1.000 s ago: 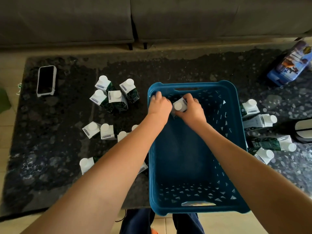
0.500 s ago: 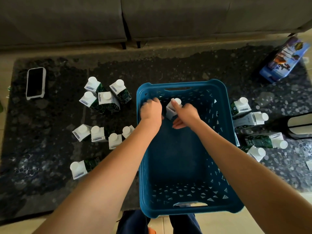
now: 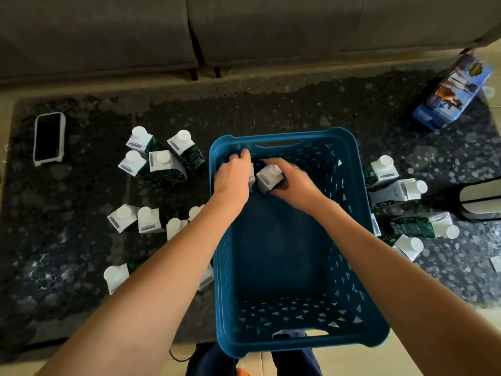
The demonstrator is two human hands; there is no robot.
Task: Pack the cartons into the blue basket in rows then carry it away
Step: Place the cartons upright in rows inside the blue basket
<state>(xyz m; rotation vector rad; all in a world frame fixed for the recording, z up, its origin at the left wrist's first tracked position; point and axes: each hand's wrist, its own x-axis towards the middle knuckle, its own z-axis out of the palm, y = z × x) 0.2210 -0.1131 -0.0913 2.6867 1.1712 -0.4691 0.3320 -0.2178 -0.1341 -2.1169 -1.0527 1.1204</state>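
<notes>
The blue basket sits on a dark speckled table, its near end hanging over the table edge. Both my hands are inside it at the far left corner. My right hand grips a white-capped green and white carton. My left hand rests on a second carton beside it, mostly hidden under my fingers. Several loose cartons stand or lie left of the basket, and more cartons lie to its right.
A phone in a white case lies at the far left of the table. A blue printed pack lies at the far right, with a black and white object at the right edge. A grey sofa stands beyond the table.
Both hands have shifted further into the far left corner of the basket. The carton in my right hand has tilted and come down beside the one under my left hand.
</notes>
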